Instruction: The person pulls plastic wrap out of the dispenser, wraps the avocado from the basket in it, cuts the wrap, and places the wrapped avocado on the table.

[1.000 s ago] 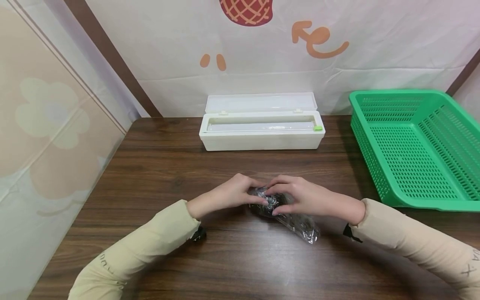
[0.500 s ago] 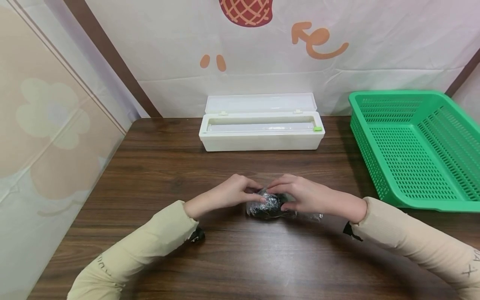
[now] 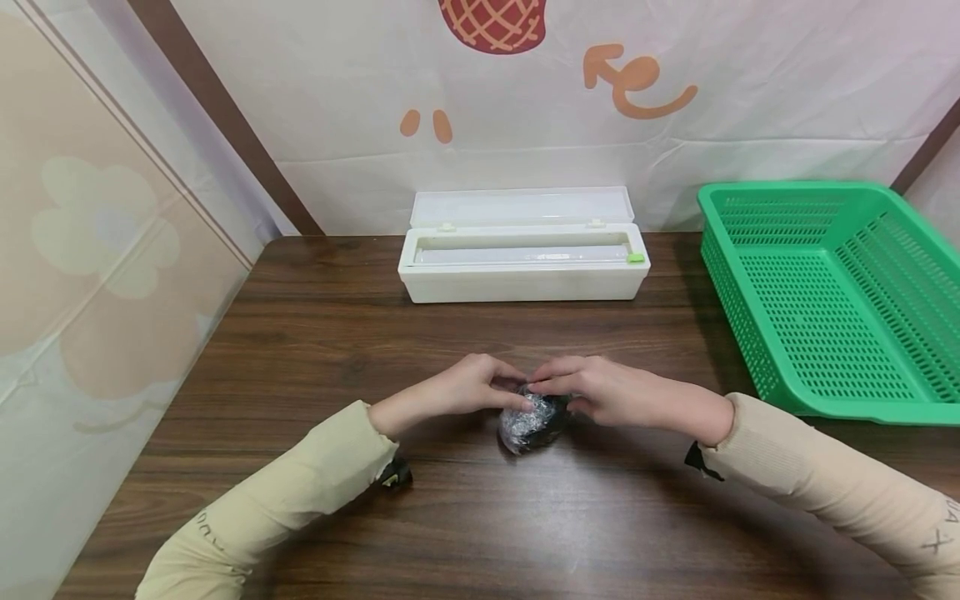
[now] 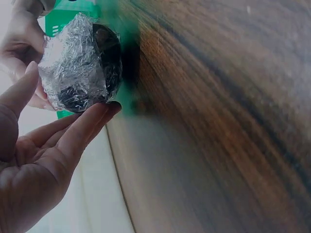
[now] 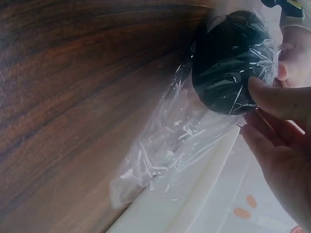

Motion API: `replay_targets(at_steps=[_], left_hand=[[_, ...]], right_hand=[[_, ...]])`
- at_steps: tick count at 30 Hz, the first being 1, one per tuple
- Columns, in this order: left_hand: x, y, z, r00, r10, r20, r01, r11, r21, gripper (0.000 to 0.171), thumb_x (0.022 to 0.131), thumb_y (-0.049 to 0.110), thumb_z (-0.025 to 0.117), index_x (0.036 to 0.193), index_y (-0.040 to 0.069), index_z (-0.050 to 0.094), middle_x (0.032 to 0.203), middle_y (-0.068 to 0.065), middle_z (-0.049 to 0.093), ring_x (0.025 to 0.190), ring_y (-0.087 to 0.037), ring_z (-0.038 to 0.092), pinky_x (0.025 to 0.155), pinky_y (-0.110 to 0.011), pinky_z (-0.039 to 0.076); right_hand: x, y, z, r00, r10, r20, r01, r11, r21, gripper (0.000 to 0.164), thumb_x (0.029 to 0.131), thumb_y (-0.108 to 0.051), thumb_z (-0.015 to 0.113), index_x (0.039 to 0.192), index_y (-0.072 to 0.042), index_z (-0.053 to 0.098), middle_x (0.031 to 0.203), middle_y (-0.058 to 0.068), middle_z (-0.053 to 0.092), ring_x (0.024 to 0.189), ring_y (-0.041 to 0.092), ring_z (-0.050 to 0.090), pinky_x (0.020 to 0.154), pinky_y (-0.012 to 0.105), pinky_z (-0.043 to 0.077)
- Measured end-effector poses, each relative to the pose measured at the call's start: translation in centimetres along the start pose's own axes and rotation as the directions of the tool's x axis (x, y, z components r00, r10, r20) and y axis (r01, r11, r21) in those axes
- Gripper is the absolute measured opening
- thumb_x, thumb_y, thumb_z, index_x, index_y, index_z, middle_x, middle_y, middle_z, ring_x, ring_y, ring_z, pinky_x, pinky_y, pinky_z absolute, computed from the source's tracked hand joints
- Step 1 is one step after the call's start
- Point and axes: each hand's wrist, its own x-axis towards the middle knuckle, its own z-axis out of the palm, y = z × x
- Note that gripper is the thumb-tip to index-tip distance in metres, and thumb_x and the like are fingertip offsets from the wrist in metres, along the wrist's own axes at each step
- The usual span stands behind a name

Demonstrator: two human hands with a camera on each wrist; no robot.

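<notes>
A dark, rounded object (image 3: 552,422) in clear cling film (image 3: 520,429) lies low over the brown table between both hands. The left hand (image 3: 480,385) holds its left side, thumb on top and fingers along the back; the left wrist view shows crumpled film (image 4: 73,63) bunched over the object there. From the right, the right hand (image 3: 603,390) grips the wrapped object with thumb and fingers. A loose tail of film (image 5: 165,155) stretches away from the dark green object (image 5: 228,63) in the right wrist view. The head view hides that tail behind the right hand.
At the back, a white cling film box (image 3: 525,286) stands with its lid (image 3: 522,207) raised and a roll inside. A green plastic basket (image 3: 765,350) sits on the right. Behind the table (image 3: 337,317) hangs a printed white cloth (image 3: 337,75).
The wrapped object has turned between the hands. Its loose film tail has swung from the front right to out of sight behind the right hand. Box and basket have stayed put.
</notes>
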Motion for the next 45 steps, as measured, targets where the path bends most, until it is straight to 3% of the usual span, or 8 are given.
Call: replay_targets(at_steps=[8, 15, 22, 26, 32, 40, 43, 45], left_hand=[[0.1, 0.0, 0.3, 0.999, -0.046, -0.008, 0.045, 0.996, -0.082, 0.047, 0.082, 0.031, 0.067, 0.117, 0.001, 0.061, 0.111, -0.01, 0.064, 0.106, -0.017, 0.058, 0.091, -0.029, 0.046], [0.2, 0.0, 0.7, 0.994, -0.104, -0.031, 0.099, 0.988, -0.122, 0.047, 0.081, 0.032, 0.068, 0.116, 0.001, 0.061, 0.108, -0.01, 0.065, 0.104, -0.017, 0.059, 0.091, -0.03, 0.046], [-0.1, 0.4, 1.2, 0.973, -0.221, -0.06, 0.209, 0.965, -0.16, 0.051, 0.079, 0.035, 0.07, 0.115, 0.0, 0.061, 0.106, -0.011, 0.066, 0.103, -0.02, 0.06, 0.092, -0.032, 0.046], [-0.2, 0.6, 1.3, 0.957, -0.283, -0.059, 0.263, 0.938, -0.225, 0.05, 0.078, 0.034, 0.07, 0.112, -0.002, 0.062, 0.095, -0.008, 0.069, 0.088, -0.016, 0.064, 0.078, -0.027, 0.051], [-0.3, 0.7, 1.5, 0.938, -0.345, -0.048, 0.309, 0.888, -0.34, 0.048, 0.077, 0.032, 0.072, 0.109, -0.003, 0.063, 0.082, -0.005, 0.069, 0.072, -0.012, 0.065, 0.066, -0.022, 0.053], [-0.2, 0.8, 1.6, 0.935, -0.351, -0.036, 0.312, 0.871, -0.38, 0.048, 0.078, 0.03, 0.072, 0.109, -0.004, 0.062, 0.088, -0.009, 0.069, 0.073, -0.014, 0.065, 0.068, -0.025, 0.053], [0.0, 0.6, 1.5, 0.938, -0.348, 0.0, 0.304, 0.819, -0.486, 0.048, 0.085, 0.028, 0.065, 0.112, -0.01, 0.058, 0.098, -0.017, 0.066, 0.083, -0.021, 0.066, 0.074, -0.028, 0.054], [0.4, 0.5, 1.4, 0.934, -0.357, 0.025, 0.305, 0.759, -0.575, 0.049, 0.09, 0.027, 0.058, 0.113, -0.015, 0.053, 0.102, -0.023, 0.062, 0.089, -0.026, 0.065, 0.077, -0.031, 0.054]], right_hand=[[0.1, 0.2, 0.1, 0.999, -0.044, -0.006, 0.044, 0.998, 0.038, 0.052, 0.068, 0.024, 0.048, 0.113, 0.001, 0.062, 0.121, 0.011, 0.058, 0.114, 0.027, 0.053, 0.095, 0.036, 0.044], [-0.1, 0.3, 0.2, 0.995, -0.053, -0.084, 0.053, 0.999, -0.001, 0.049, 0.067, 0.022, 0.051, 0.109, 0.002, 0.063, 0.118, 0.014, 0.059, 0.111, 0.028, 0.054, 0.094, 0.038, 0.045], [-0.6, 0.3, 0.1, 0.961, 0.166, -0.221, -0.162, 0.986, 0.036, 0.03, 0.077, 0.0, 0.068, 0.106, 0.002, 0.063, 0.108, 0.011, 0.062, 0.103, 0.024, 0.058, 0.088, 0.035, 0.049], [-0.8, 0.1, 0.1, 0.896, 0.388, -0.218, -0.353, 0.918, 0.182, 0.027, 0.08, -0.017, 0.07, 0.101, 0.0, 0.066, 0.096, 0.007, 0.067, 0.088, 0.017, 0.064, 0.077, 0.029, 0.053], [-0.9, 0.0, 0.5, 0.804, 0.595, -0.027, -0.556, 0.766, 0.322, 0.041, 0.079, -0.037, 0.069, 0.101, -0.002, 0.068, 0.09, 0.006, 0.07, 0.077, 0.011, 0.065, 0.068, 0.025, 0.054], [-0.8, 0.3, 1.2, 0.791, 0.608, 0.07, -0.581, 0.708, 0.401, 0.046, 0.078, -0.033, 0.071, 0.108, 0.002, 0.065, 0.092, 0.009, 0.07, 0.083, 0.014, 0.066, 0.073, 0.028, 0.054], [-0.7, 0.5, 1.3, 0.789, 0.608, 0.09, -0.575, 0.679, 0.456, 0.047, 0.079, -0.03, 0.071, 0.109, 0.005, 0.063, 0.092, 0.011, 0.069, 0.084, 0.017, 0.066, 0.074, 0.028, 0.054], [-0.7, 0.6, 1.3, 0.787, 0.608, 0.1, -0.573, 0.662, 0.483, 0.048, 0.078, -0.028, 0.071, 0.109, 0.007, 0.062, 0.092, 0.013, 0.069, 0.085, 0.019, 0.066, 0.074, 0.028, 0.054]])
